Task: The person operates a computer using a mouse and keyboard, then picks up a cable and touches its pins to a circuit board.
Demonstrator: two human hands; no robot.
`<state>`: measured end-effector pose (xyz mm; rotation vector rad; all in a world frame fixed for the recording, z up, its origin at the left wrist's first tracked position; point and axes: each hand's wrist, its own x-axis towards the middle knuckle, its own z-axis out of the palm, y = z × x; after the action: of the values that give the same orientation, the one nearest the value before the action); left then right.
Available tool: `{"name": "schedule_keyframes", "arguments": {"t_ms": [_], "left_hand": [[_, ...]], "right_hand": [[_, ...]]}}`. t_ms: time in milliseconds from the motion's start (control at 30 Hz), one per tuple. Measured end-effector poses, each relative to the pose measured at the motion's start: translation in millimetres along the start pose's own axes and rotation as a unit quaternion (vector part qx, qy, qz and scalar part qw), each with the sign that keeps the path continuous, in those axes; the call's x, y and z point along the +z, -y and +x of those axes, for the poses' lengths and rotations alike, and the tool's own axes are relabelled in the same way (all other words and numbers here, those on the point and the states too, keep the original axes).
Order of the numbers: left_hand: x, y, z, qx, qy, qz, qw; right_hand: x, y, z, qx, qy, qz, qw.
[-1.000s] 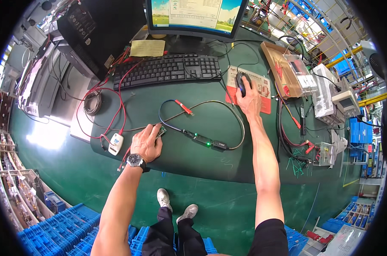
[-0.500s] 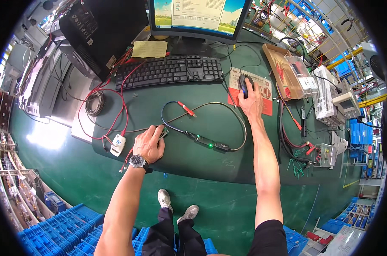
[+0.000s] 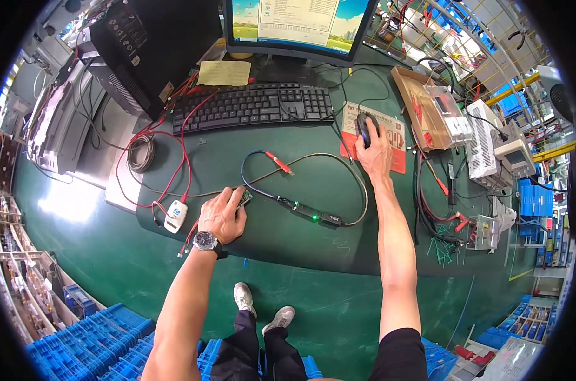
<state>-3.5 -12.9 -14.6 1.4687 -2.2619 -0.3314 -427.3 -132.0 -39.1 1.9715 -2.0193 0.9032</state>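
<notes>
My right hand (image 3: pixel 375 152) rests on a black computer mouse (image 3: pixel 363 129), fingers over its top. The mouse lies on a red and beige printed sheet (image 3: pixel 397 156) used under it. At the table's front edge my left hand (image 3: pixel 222 214) is closed around a small green circuit board (image 3: pixel 244 198); only one end of the board shows past the fingers. To the left of that hand lies a white adapter box (image 3: pixel 175 216) with red leads. Between my hands an inline black module (image 3: pixel 307 212) with a lit green light joins a looped cable (image 3: pixel 363 190).
A black keyboard (image 3: pixel 250 109) sits below the lit monitor (image 3: pixel 294 46). The black computer tower (image 3: pixel 154 57) stands at the far left. On the right are a cardboard box (image 3: pixel 410 101), a white bench instrument (image 3: pixel 484 136), cables and green sticks (image 3: pixel 441 249). A red clip lead (image 3: pixel 279 163) lies mid-table.
</notes>
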Motion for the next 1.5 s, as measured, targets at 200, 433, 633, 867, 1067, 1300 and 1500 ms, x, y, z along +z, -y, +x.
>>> {"name": "schedule_keyframes", "arguments": {"t_ms": [200, 433, 633, 867, 1067, 1300, 1500], "left_hand": [[0.7, 0.4, 0.1, 0.005, -0.014, -0.017, 1.0], [-0.6, 0.6, -0.9, -0.001, 0.002, -0.002, 1.0], [2.4, 0.1, 1.0, 0.002, -0.008, -0.015, 1.0], [1.4, 1.7, -1.4, 0.004, -0.009, -0.01, 1.0], [1.5, 0.0, 0.1, 0.007, -0.01, -0.004, 1.0], [2.7, 3.6, -0.9, 0.013, -0.019, -0.017, 1.0], [14.0, 0.0, 1.1, 0.031, -0.024, -0.023, 0.999]], "right_hand": [[-0.8, 0.9, 0.6, 0.004, 0.002, 0.009, 1.0], [-0.2, 0.0, 0.6, -0.003, 0.002, 0.003, 1.0], [3.0, -7.4, -0.1, -0.008, -0.009, -0.006, 1.0], [-1.6, 1.2, 0.4, -0.001, 0.01, 0.0, 1.0], [-2.8, -1.3, 1.3, -0.006, 0.008, 0.0, 1.0], [-10.5, 4.5, 0.7, -0.012, -0.005, 0.027, 1.0], [-83.1, 64.8, 23.5, -0.078, -0.111, 0.103, 0.985]]}}
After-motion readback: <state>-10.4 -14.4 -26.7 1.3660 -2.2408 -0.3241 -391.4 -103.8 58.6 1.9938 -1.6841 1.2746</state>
